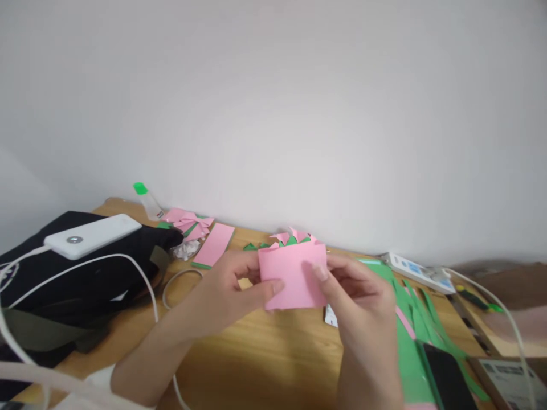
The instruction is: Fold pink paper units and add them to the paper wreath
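A pink paper piece (293, 275) is held up above the wooden table, between both hands. My left hand (235, 285) pinches its left edge, thumb on the near face and fingers behind. On the right edge, my right hand (363, 296) grips it the same way, its thumb near the upper right part. Just beyond the top edge, pink and green folded paper pieces (293, 238) show; whether they touch the held paper cannot be seen.
A black bag (128, 233) with a white power bank (94, 234) lies left. Behind are a glue bottle (149, 200), folded papers (190, 223) and a pink strip (214, 244). Green sheets (410, 353), a phone (447, 376) and a power strip (419, 272) lie right.
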The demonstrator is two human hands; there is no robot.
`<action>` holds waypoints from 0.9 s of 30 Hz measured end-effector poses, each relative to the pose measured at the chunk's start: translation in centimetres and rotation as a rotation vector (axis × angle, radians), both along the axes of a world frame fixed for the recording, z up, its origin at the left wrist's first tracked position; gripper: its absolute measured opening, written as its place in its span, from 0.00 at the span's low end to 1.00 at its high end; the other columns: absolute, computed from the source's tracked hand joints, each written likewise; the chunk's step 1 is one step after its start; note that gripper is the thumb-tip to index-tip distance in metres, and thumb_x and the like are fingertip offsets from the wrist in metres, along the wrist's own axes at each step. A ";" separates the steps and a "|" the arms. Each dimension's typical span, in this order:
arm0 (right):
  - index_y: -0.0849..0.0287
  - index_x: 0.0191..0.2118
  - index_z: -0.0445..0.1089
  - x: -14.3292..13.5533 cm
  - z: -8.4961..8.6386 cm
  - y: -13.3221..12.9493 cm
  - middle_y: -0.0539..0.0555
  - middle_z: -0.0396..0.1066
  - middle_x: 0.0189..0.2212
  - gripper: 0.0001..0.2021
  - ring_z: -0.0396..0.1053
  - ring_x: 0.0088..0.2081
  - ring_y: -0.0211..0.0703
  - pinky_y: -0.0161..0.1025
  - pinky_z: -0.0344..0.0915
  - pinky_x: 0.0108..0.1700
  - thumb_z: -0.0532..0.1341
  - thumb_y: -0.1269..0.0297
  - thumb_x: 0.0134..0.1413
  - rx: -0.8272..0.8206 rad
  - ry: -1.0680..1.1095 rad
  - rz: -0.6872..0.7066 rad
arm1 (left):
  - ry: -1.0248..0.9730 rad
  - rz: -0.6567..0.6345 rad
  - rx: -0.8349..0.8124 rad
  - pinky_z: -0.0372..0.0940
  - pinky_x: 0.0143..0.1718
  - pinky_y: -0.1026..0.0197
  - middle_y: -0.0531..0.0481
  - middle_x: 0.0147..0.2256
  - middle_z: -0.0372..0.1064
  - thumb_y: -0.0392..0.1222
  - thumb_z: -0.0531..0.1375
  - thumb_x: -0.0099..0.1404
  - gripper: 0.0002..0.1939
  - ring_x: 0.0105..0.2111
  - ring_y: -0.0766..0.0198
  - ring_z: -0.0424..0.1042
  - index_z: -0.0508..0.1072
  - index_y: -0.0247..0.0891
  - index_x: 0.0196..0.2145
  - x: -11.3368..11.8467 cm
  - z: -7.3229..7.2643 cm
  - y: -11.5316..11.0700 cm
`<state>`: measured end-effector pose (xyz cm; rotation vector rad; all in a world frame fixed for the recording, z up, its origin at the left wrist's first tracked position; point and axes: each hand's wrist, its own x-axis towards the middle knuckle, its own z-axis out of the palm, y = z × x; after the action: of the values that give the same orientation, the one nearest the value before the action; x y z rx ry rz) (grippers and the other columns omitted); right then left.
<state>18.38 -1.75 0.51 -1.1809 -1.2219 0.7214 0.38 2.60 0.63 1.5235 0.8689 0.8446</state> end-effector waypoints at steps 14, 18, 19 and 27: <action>0.54 0.31 0.79 -1.8 -1.2 0.8 0.49 0.76 0.23 0.01 0.71 0.24 0.38 0.33 0.68 0.25 0.68 0.66 0.51 0.031 0.006 -0.142 | -0.124 0.056 -0.121 0.69 0.27 0.67 0.50 0.30 0.79 0.42 0.65 0.59 0.07 0.29 0.62 0.76 0.78 0.37 0.35 -1.2 0.4 0.8; 0.49 0.32 0.79 -1.7 -1.0 0.5 0.47 0.76 0.23 0.06 0.72 0.24 0.38 0.33 0.68 0.25 0.69 0.70 0.51 0.035 -0.012 -0.152 | -0.050 0.054 -0.092 0.69 0.26 0.66 0.49 0.29 0.79 0.43 0.65 0.60 0.08 0.29 0.61 0.76 0.79 0.37 0.34 -1.0 0.0 1.0; 0.47 0.33 0.79 -1.7 -1.0 0.5 0.46 0.76 0.23 0.08 0.73 0.25 0.37 0.32 0.67 0.24 0.68 0.71 0.51 0.038 -0.022 -0.151 | -0.044 0.053 -0.092 0.69 0.26 0.66 0.49 0.29 0.79 0.43 0.65 0.59 0.08 0.29 0.60 0.77 0.79 0.37 0.35 -1.0 -0.2 1.1; 0.45 0.35 0.78 -1.6 -1.0 0.4 0.44 0.78 0.25 0.11 0.73 0.25 0.35 0.32 0.68 0.26 0.67 0.73 0.52 0.097 -0.131 -0.158 | -0.035 0.112 -0.072 0.69 0.22 0.66 0.51 0.27 0.79 0.42 0.67 0.57 0.06 0.25 0.62 0.76 0.79 0.39 0.33 -1.1 -0.5 1.2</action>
<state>16.74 -1.40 -0.45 -1.2440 -1.2414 0.4684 -0.69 3.78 0.11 1.4045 0.9564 0.9088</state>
